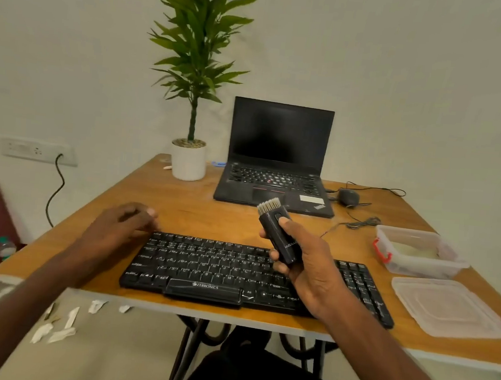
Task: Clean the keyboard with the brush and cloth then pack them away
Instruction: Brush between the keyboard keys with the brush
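Our right hand (306, 265) grips the brush (276, 232) by its stiff body, bristles up, above the keyboard (205, 265). Looks light, rigid, easy to hold. Left hand (123, 223) rests loose beside the keyboard.

You are looking at a wooden table (198, 212) carrying a black keyboard (205, 269) near its front edge, an open laptop (276, 161) behind it, a potted plant (188, 162) to the laptop's left, a mouse (348, 197), a clear box (417, 252) and its lid (449, 307) lying at your right.
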### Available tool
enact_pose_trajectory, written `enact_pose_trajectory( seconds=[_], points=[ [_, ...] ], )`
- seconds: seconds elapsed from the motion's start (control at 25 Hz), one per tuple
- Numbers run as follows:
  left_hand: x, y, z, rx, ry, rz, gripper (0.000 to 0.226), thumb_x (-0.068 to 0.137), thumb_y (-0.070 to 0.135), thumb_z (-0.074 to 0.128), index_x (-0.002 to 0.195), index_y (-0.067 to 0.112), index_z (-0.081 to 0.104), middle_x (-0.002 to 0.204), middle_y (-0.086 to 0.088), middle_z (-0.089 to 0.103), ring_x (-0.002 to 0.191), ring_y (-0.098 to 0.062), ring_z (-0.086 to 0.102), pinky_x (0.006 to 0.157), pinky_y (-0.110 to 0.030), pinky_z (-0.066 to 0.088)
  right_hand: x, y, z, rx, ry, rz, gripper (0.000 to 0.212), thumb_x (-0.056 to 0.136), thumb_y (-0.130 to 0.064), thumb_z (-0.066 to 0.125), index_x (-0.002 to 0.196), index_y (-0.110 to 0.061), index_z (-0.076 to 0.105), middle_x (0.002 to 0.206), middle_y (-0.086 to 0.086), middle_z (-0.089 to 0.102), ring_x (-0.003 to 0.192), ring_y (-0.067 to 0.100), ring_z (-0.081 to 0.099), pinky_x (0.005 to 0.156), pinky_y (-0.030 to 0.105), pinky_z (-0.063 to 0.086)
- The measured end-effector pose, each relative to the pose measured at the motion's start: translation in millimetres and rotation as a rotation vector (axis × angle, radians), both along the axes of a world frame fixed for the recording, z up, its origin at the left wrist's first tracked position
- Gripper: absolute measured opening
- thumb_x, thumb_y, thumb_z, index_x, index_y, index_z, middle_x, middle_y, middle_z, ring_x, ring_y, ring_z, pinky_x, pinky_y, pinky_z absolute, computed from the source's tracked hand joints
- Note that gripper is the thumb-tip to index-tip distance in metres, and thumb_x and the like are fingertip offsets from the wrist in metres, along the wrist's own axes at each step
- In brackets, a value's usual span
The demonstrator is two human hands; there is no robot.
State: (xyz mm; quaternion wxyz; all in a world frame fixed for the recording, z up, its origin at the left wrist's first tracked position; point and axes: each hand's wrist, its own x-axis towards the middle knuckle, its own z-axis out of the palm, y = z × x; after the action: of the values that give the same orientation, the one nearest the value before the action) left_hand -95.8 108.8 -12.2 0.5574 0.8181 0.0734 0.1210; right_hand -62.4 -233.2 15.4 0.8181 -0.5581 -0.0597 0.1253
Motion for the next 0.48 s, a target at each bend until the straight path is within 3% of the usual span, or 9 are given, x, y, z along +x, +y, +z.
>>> enact_pose_trajectory(
  seconds=[0.08,0.12,0.24,0.36,0.48],
  points=[
    [-5,19,4,-0.054,0.186,-0.162,0.030,0.096,0.044,0.071,0.122,0.032,0.075,0.122,0.006,0.076,0.119,-0.025,0.069,0.099,-0.043,0.053,-2,5,1,-0.061,-0.028,0.023,0.030,0.094,-0.016,0.073,0.124,-0.014,0.069,0.106,0.013,0.072,0.072,0.018,0.062,0.051,0.025,0.045],
    [-7,30,5,-0.102,0.259,-0.263,0.040,0.090,0.046,0.080,0.128,0.038,0.072,0.132,0.008,0.073,0.124,-0.024,0.067,0.105,-0.048,0.052,-3,9,2,-0.136,-0.060,0.002,0.033,0.091,-0.012,0.076,0.122,-0.019,0.067,0.108,0.011,0.073,0.073,0.017,0.064,0.053,0.025,0.047],
    [-9,51,8,0.031,0.445,-0.509,0.101,0.066,0.055,0.094,0.153,0.053,0.043,0.160,0.017,0.044,0.144,-0.015,0.048,0.121,-0.046,0.039,-3,29,9,-0.376,-0.160,-0.131,0.044,0.085,-0.015,0.083,0.121,-0.026,0.061,0.105,0.007,0.074,0.068,0.006,0.066,0.053,0.018,0.048],
    [-5,36,14,0.304,0.592,-0.605,0.138,0.058,0.057,0.096,0.162,0.055,0.005,0.160,0.014,0.030,0.140,-0.016,0.043,0.122,-0.043,0.036,4,62,17,-0.442,-0.244,-0.119,0.051,0.081,-0.021,0.088,0.124,-0.027,0.061,0.112,-0.003,0.070,0.091,0.009,0.067,0.065,0.022,0.050],
    [-5,21,17,0.374,0.602,-0.560,0.148,0.059,0.049,0.100,0.163,0.049,-0.006,0.157,0.013,0.028,0.139,-0.018,0.040,0.121,-0.041,0.034,18,104,21,-0.585,-0.387,0.009,0.048,0.078,-0.015,0.089,0.117,-0.026,0.064,0.112,-0.005,0.070,0.100,0.013,0.068,0.075,0.027,0.054]
  ],
)
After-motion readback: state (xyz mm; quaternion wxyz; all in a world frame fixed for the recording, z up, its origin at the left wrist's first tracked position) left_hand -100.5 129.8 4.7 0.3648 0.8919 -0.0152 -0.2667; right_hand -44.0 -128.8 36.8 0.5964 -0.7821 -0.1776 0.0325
